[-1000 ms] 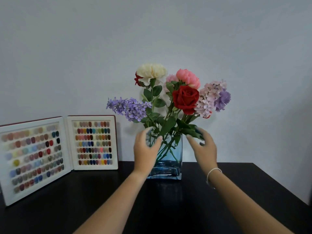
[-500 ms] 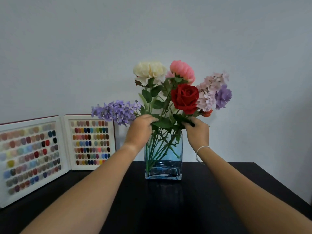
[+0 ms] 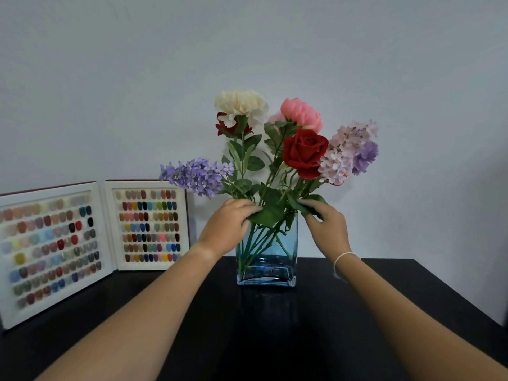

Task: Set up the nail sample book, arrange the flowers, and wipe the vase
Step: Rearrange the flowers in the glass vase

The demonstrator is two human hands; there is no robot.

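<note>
A blue glass vase point(image 3: 266, 266) stands on the black table point(image 3: 275, 339) against the wall. It holds a bunch of flowers point(image 3: 275, 149): a cream bloom, a pink one, a red rose and purple sprays. My left hand point(image 3: 226, 225) is at the vase's left rim, its fingers closed on the flower stems and leaves. At the right rim my right hand point(image 3: 327, 225) pinches a green leaf between its fingertips. The nail sample book point(image 3: 104, 232) stands open and upright at the left, showing rows of coloured nail tips.
The grey wall runs right behind the vase and the book. The table's right edge point(image 3: 461, 298) slants off to the lower right. A thin white band sits on my right wrist.
Both hands rose from the vase's sides to the rim and took hold of the stems. The bunch has shifted: the purple spray at the left swung outward.
</note>
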